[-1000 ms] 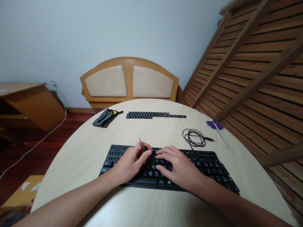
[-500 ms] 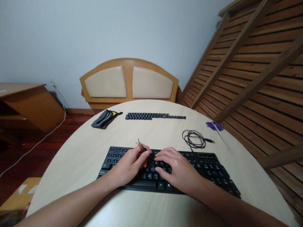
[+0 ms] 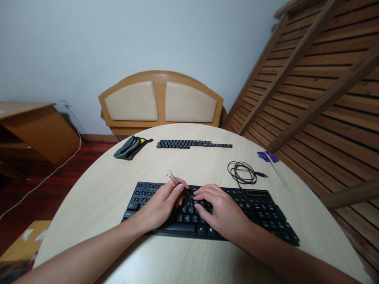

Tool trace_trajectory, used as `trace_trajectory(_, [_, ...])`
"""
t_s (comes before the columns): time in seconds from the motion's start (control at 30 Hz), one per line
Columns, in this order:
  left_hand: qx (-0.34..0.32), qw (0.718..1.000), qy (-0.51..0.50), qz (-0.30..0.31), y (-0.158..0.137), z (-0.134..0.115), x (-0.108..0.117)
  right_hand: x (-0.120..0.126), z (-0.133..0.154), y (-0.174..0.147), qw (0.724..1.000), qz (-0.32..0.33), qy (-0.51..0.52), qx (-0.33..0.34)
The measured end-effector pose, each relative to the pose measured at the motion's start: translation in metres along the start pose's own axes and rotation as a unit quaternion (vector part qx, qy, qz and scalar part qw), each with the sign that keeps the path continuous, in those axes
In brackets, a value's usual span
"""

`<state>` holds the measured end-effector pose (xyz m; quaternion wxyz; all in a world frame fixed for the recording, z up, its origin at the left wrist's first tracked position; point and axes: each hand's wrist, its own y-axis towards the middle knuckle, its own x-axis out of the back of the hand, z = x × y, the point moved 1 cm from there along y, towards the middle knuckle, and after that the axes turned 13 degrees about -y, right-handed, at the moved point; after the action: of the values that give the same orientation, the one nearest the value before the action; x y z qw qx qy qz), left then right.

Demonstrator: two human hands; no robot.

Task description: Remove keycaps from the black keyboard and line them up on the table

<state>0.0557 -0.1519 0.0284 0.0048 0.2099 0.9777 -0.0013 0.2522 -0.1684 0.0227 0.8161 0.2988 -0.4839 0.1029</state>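
Observation:
A black keyboard [image 3: 183, 228] lies in front of me, with several keycaps off at its far left, where bare switch sockets show. My left hand [image 3: 166, 201] is closed around a wire keycap puller [image 3: 173, 177] over the left-middle keys. The puller's two thin prongs with hooked tips stick up past my fingers, spread slightly apart. Its dark lower part is hard to make out against the keys. My right hand [image 3: 219, 205] rests on the keys to the right, thumb apart from the fingers, and I see nothing in it.
Loose keycaps [image 3: 177, 144] stand in rows at the back of the round table [image 3: 103, 189]. A black-grey pouch [image 3: 130, 149] lies back left. The coiled cable [image 3: 242, 173] sits behind the keyboard; a purple cloth [image 3: 263, 156] and a white stick [image 3: 276, 169] lie far right.
The keycap puller has turned in my left hand, so its prongs lean further left and look wider apart. My right hand has hardly moved.

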Motion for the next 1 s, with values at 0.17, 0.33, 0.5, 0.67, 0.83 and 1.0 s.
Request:
trace_trajectory(0.17, [0.006, 1.0, -0.005, 0.004, 0.0, 0.0017, 0.0015, -0.0027, -0.0013, -0.0013, 1.0, 0.003, -0.001, -0.005])
trace_trajectory(0.33, [0.01, 1.0, -0.014, 0.01, -0.0004, 0.0011, 0.0009, -0.0047, -0.0015, -0.0015, 1.0, 0.014, -0.001, -0.009])
trace_trajectory(0.5, [0.006, 1.0, -0.01, 0.011, 0.001, 0.0014, 0.0016, -0.0041, -0.0013, -0.0014, 1.0, 0.01, -0.005, -0.005])
trace_trajectory(0.67, [0.01, 1.0, -0.013, 0.012, 0.0015, 0.0018, 0.0024, -0.0044, -0.0012, -0.0022, 1.0, 0.007, -0.007, -0.005])
trace_trajectory(0.83, [0.004, 1.0, -0.01, 0.006, 0.002, 0.0015, 0.0021, -0.0044, -0.0007, -0.0019, 1.0, 0.01, -0.003, -0.007])
trace_trajectory(1.0, [-0.001, 1.0, 0.012, 0.009, 0.0025, -0.0005, 0.0017, -0.0035, -0.0009, -0.0008, 1.0, 0.019, 0.006, -0.012])
